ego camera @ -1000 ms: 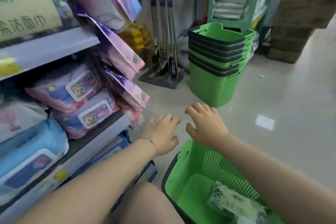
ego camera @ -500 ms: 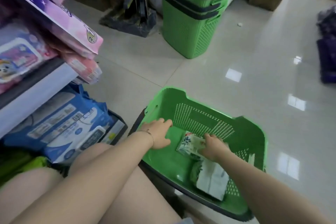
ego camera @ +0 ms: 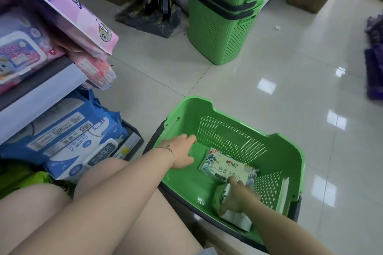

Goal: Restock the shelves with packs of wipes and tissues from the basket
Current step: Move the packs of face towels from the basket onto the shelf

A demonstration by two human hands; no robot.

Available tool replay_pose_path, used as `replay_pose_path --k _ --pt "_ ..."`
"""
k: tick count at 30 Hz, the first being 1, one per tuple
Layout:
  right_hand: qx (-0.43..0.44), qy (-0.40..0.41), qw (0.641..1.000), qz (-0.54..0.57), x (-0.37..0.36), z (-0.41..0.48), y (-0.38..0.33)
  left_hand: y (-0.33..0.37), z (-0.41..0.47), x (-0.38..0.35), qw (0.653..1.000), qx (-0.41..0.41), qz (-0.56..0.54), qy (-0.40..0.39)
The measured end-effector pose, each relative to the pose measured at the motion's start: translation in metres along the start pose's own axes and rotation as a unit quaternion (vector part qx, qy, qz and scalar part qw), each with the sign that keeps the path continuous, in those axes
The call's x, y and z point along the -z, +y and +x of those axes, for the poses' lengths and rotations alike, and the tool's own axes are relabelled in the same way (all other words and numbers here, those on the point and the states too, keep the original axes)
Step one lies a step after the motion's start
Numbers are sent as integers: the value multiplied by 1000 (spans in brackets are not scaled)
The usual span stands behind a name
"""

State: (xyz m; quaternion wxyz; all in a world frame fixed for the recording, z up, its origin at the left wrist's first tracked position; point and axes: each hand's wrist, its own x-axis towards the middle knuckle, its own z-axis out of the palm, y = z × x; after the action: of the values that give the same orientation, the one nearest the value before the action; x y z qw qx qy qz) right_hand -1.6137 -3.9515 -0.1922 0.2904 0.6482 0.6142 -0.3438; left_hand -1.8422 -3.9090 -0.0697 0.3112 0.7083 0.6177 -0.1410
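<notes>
Right hand: one, blurred, is reaching into the basket and curling its fingers round the near pack.
Near pack: one, a soft wrapper with green leaf print and a white face, is lying in the basket's near corner.
Flat pack: one, a rectangular glossy wrapper with leaf print, is lying flat on the basket's bottom, touching the near pack.
Left hand: one, is hanging just inside the basket's left wall with bent fingers. I cannot tell whether they are gripping anything.
Basket: one, green moulded plastic with walls pierced by rows of small holes, is standing on the floor.
Blue packs: at least two, in shiny blue-and-white wrap, are sitting on the lowest level.
Shelf: one pale flat edge is showing above them.
Pink packs: two are jutting past the shelf's end.
Floor: glossy pale square tiles are reflecting lights.
Stack of baskets: one nested green stack is standing farthest.
</notes>
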Motion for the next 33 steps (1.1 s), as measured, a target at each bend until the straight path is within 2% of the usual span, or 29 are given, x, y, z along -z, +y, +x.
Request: replay_pose_path --k 3,7,13,18,22,26,28,31,33 --pt "4 29 1000 -11 -2 -8 -4 -1 -5 0 1000 -2 -8 2" --pt "61 46 993 -88 18 -25 -22 -8 -9 9 998 3 -51 22" --pt "156 79 976 -133 106 -65 -66 -18 -20 42 992 19 -91 88" --pt "276 145 940 -138 182 -125 -107 -28 -50 72 984 29 -95 145" --pt "363 180 910 -83 228 -182 -126 -44 -83 90 970 71 -153 178" --pt "422 229 877 -27 260 -241 -138 -62 -112 98 927 111 -278 225" --pt "450 252 857 1 271 -267 -144 -68 -125 103 888 117 -366 253" --pt "484 289 826 26 285 -301 -153 -67 -149 112 812 92 -499 289" --pt "511 297 805 51 294 -318 -160 -67 -166 118 771 68 -549 316"
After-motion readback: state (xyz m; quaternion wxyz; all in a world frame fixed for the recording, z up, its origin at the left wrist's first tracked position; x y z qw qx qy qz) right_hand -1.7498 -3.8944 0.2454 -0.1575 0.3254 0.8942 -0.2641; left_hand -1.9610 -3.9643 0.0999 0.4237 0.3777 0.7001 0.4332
